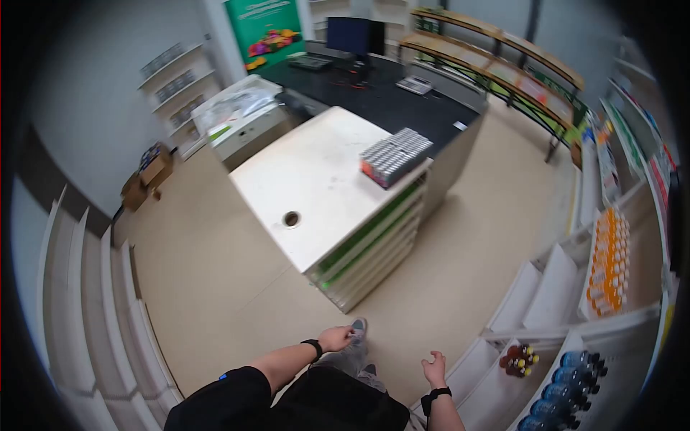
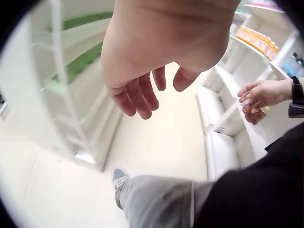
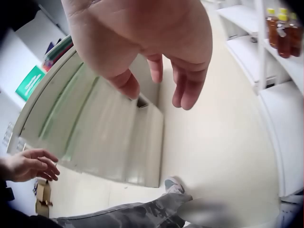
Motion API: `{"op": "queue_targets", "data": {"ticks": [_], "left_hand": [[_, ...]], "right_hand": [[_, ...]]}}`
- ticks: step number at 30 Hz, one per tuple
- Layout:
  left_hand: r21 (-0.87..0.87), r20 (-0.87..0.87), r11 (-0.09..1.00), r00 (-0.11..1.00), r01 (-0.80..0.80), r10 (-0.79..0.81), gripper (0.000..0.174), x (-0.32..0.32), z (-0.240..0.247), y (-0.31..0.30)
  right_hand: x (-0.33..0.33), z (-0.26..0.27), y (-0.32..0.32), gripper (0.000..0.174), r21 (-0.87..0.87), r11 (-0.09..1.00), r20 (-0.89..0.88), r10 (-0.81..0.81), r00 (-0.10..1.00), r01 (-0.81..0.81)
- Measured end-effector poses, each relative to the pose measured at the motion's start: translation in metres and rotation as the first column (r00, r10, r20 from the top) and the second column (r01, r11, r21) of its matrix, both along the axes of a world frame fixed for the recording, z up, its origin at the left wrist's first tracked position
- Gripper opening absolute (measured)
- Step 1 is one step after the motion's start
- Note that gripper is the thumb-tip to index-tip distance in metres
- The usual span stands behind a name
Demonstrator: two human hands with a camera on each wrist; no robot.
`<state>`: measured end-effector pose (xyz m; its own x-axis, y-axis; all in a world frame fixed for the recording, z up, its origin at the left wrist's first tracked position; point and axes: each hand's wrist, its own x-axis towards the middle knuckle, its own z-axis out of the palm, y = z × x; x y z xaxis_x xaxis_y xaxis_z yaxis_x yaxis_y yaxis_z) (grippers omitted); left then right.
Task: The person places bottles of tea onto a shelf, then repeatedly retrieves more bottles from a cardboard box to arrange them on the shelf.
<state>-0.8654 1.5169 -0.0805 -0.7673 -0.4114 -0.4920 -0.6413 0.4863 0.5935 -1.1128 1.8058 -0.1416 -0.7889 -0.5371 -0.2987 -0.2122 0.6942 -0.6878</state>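
The left hand [image 1: 336,339] hangs in front of the body above the legs, holding nothing; in the left wrist view its fingers [image 2: 137,97] droop loosely. The right hand [image 1: 434,369] is held out at the right with fingers apart and nothing between them, near the low shelf with brown bottles [image 1: 519,360]. In the right wrist view its fingers [image 3: 187,85] point down, loosely bent, over the floor. Ahead of both hands stands a white-topped counter [image 1: 287,179] bearing a block of small silver-topped packs [image 1: 397,156]. Neither hand touches it.
Shelves with orange bottles [image 1: 609,266] and blue bottles [image 1: 564,388] line the right side. White shelving [image 1: 93,309] runs along the left. A black desk [image 1: 388,93] with a monitor [image 1: 350,36] adjoins the counter. Cardboard boxes [image 1: 154,169] sit on the floor at the far left.
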Motion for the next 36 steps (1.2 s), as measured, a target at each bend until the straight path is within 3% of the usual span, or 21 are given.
{"op": "queue_targets", "data": {"ticks": [2, 4, 6, 7, 9, 13, 14, 17, 18, 21, 25, 27, 28, 30, 33, 35, 36], "left_hand": [[-0.028, -0.018, 0.976, 0.976, -0.218, 0.217, 0.042, 0.079, 0.000, -0.016], [-0.055, -0.078, 0.912, 0.912, -0.407, 0.403, 0.043, 0.138, -0.005, -0.027], [-0.010, -0.215, 0.635, 0.621, -0.773, 0.754, 0.043, 0.189, -0.011, -0.036], [0.000, -0.230, 0.589, 0.573, -0.808, 0.786, 0.043, 0.214, -0.015, -0.040], [0.082, -0.290, 0.322, 0.287, -0.943, 0.913, 0.043, 0.262, -0.024, -0.049], [0.135, -0.264, -0.035, -0.070, -0.990, 0.962, 0.044, 0.370, -0.049, -0.050], [0.085, -0.256, -0.073, -0.093, -0.994, 0.962, 0.044, 0.402, -0.057, -0.050], [0.080, -0.123, -0.144, -0.153, -0.986, 0.980, 0.045, 0.487, -0.051, -0.057], [0.081, -0.083, -0.164, -0.170, -0.983, 0.982, 0.046, 0.511, -0.044, -0.066], [0.054, -0.055, -0.175, -0.178, -0.983, 0.982, 0.046, 0.570, -0.022, -0.115], [0.080, -0.156, -0.135, -0.146, -0.988, 0.977, 0.047, 0.622, -0.024, -0.216], [0.099, -0.157, -0.124, -0.138, -0.987, 0.978, 0.047, 0.648, -0.027, -0.275], [0.099, -0.166, -0.113, -0.128, -0.989, 0.978, 0.047, 0.663, -0.032, -0.306], [0.093, -0.177, -0.106, -0.122, -0.990, 0.977, 0.047, 0.698, -0.044, -0.367], [0.032, -0.063, -0.130, -0.132, -0.991, 0.989, 0.050, 0.762, -0.055, -0.433], [-0.021, 0.146, -0.235, -0.235, -0.972, 0.961, 0.047, 0.797, -0.042, -0.472], [-0.030, 0.148, -0.245, -0.247, -0.969, 0.958, 0.047, 0.811, -0.034, -0.492]], "right_hand": [[0.020, 0.010, -0.058, 0.049, 0.052, 0.955, 0.035, 0.290, 0.956, -0.291], [0.047, 0.034, -0.117, 0.049, 0.048, 0.880, 0.158, 0.460, 0.874, -0.472], [0.078, 0.043, -0.174, 0.051, 0.033, 0.790, 0.123, 0.604, 0.787, -0.612], [0.098, 0.046, -0.200, 0.052, 0.015, 0.729, 0.117, 0.678, 0.725, -0.684], [0.143, 0.054, -0.255, 0.053, 0.058, 0.625, 0.128, 0.769, 0.627, -0.779], [0.229, 0.033, -0.377, 0.055, 0.101, 0.422, 0.121, 0.893, 0.433, -0.901], [0.249, 0.030, -0.408, 0.055, 0.137, 0.398, 0.134, 0.900, 0.415, -0.907], [0.305, 0.017, -0.481, 0.055, 0.145, 0.487, 0.100, 0.859, 0.502, -0.861], [0.320, 0.018, -0.503, 0.054, 0.164, 0.533, 0.072, 0.833, 0.549, -0.830], [0.363, 0.028, -0.560, 0.053, 0.199, 0.536, 0.033, 0.833, 0.552, -0.820], [0.416, 0.029, -0.626, 0.056, 0.168, 0.609, 0.068, 0.777, 0.625, -0.775], [0.432, 0.012, -0.661, 0.063, 0.337, 0.539, 0.098, 0.796, 0.598, -0.772], [0.437, -0.003, -0.681, 0.063, 0.337, 0.541, 0.097, 0.794, 0.600, -0.770], [0.450, -0.031, -0.729, 0.066, 0.459, 0.544, 0.162, 0.726, 0.668, -0.702], [0.478, -0.042, -0.816, 0.070, 0.524, 0.571, 0.193, 0.643, 0.742, -0.631], [0.505, -0.033, -0.890, 0.070, 0.536, 0.550, 0.213, 0.647, 0.732, -0.641], [0.519, -0.032, -0.932, 0.070, 0.501, 0.554, 0.190, 0.679, 0.709, -0.665]]}}
